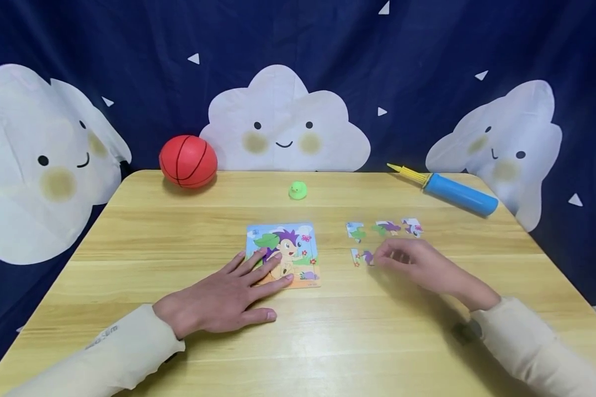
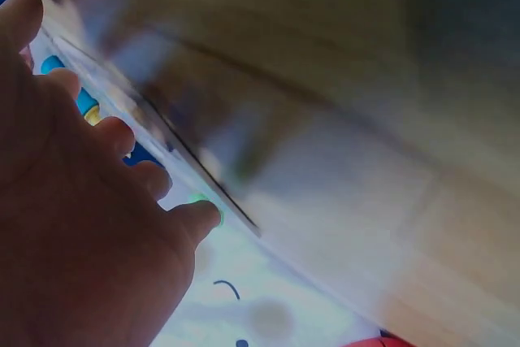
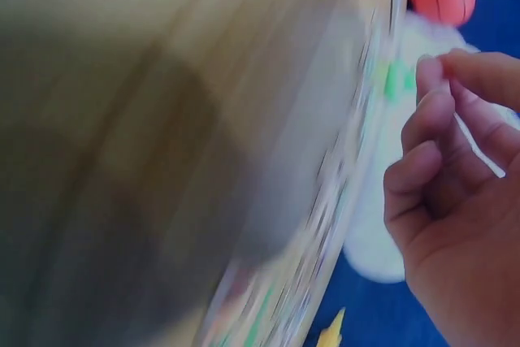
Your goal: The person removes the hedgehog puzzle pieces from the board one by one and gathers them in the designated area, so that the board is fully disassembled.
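Note:
My left hand [image 1: 223,300] lies palm down with its fingers spread. Its fingertips rest on the lower left of a square picture board [image 1: 305,231] showing a purple-haired hedgehog with a leaf. To the right, my right hand [image 1: 419,264] hangs low over the table with curled fingers, thumb and forefinger tips close together. Those tips are right at the edge of a puzzle piece [image 1: 356,257] with a red flower and purple print; I cannot tell whether they pinch it. Just above are three more puzzle pieces, one [image 1: 355,231] at left, one [image 1: 388,226] in the middle, one [image 1: 413,226] at right.
A red toy basketball [image 1: 189,161] sits at the table's back left. The small green rubber duck [image 1: 298,190] stands at the back middle. A blue hand pump [image 1: 459,193] with a yellow nozzle lies at the back right. Behind the wooden table [image 1: 298,353] hangs a navy cloud-print curtain [image 1: 323,33].

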Demonstrator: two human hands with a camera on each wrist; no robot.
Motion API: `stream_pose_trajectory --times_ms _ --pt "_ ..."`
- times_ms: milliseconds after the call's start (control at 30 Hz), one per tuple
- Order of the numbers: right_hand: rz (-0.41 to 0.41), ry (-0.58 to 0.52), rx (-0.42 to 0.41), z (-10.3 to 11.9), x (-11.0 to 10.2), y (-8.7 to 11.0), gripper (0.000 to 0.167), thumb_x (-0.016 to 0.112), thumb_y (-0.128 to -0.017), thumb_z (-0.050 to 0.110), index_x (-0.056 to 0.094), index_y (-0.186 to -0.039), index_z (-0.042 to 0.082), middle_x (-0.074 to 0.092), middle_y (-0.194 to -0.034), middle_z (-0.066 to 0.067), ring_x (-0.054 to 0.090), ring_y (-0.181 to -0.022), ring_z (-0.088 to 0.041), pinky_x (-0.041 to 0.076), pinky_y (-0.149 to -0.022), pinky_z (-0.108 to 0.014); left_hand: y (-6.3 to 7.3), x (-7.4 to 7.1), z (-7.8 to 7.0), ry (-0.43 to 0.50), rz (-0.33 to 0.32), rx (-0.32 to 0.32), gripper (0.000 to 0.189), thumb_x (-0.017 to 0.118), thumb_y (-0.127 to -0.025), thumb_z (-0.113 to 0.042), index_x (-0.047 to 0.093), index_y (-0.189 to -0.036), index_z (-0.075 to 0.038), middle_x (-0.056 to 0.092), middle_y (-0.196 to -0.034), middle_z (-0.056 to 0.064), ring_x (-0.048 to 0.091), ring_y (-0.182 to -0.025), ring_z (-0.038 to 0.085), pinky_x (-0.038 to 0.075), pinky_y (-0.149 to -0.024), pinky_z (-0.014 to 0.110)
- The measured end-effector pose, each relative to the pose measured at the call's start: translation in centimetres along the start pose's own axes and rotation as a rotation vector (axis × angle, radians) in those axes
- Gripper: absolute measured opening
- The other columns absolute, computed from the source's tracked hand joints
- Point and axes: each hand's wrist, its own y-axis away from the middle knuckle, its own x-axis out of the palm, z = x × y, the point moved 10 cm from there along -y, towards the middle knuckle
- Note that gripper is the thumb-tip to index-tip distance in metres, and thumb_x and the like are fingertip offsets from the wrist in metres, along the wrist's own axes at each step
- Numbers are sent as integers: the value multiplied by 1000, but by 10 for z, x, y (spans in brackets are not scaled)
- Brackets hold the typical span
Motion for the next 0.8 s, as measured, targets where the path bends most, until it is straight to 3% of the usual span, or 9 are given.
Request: stream_pose_trajectory --times_ms 300,600,800 --pt "53 -22 -51 46 41 -44 5 75 -105 18 77 -107 15 75 -100 7 65 -90 -12 57 -78 -24 18 -4 22 9 20 -67 66 44 -112 -65 31 -172 -40 11 -185 2 4 -171 39 14 -136 67" --pt "123 -99 -83 81 77 -77 13 80 -101 15 76 -111 7 72 -96 0 62 -80 -14 55 -68 -23 29 -3 27 -22 -2 -38 67 41 -112 -66 30 -173 -39 12 -185 1 12 -170 42 19 -134 69" --pt "159 -31 -107 90 97 -88 25 86 -96 22 78 -116 9 72 -100 0 61 -85 -15 55 -75 -24 30 -1 29 -25 2 -39 67 41 -112 -66 30 -173 -39 13 -185 0 14 -170 41 20 -133 70"
